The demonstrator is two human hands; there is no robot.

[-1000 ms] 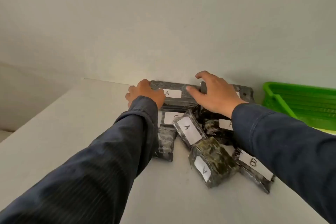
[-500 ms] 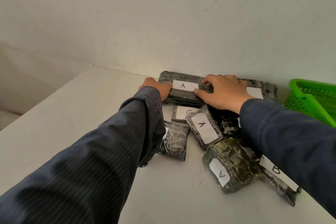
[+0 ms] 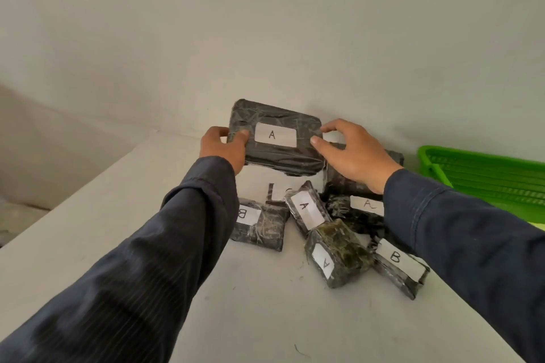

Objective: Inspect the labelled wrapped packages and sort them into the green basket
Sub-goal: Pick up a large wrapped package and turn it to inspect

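Observation:
A large dark wrapped package [image 3: 280, 153] with a white "A" label is lifted off the table and tilted up, its label facing me. My left hand [image 3: 222, 149] grips its left edge and my right hand [image 3: 351, 153] holds its right edge. Below it on the white table [image 3: 118, 215] lie several smaller wrapped packages: one marked "B" [image 3: 259, 225], one marked "A" [image 3: 306, 209], a greenish "A" one [image 3: 336, 253], another "A" [image 3: 356, 212] and a "B" one [image 3: 401, 268]. The green basket [image 3: 483, 177] stands at the right.
A pale wall [image 3: 265, 38] runs close behind the pile. The table's left edge drops away at the far left. Another dark package [image 3: 339, 183] lies partly hidden under my right hand. My dark sleeves cover much of the near table.
Both hands closed on the large "A" package and raised it off the pile, tipping its label toward me. The camera view shifted slightly left.

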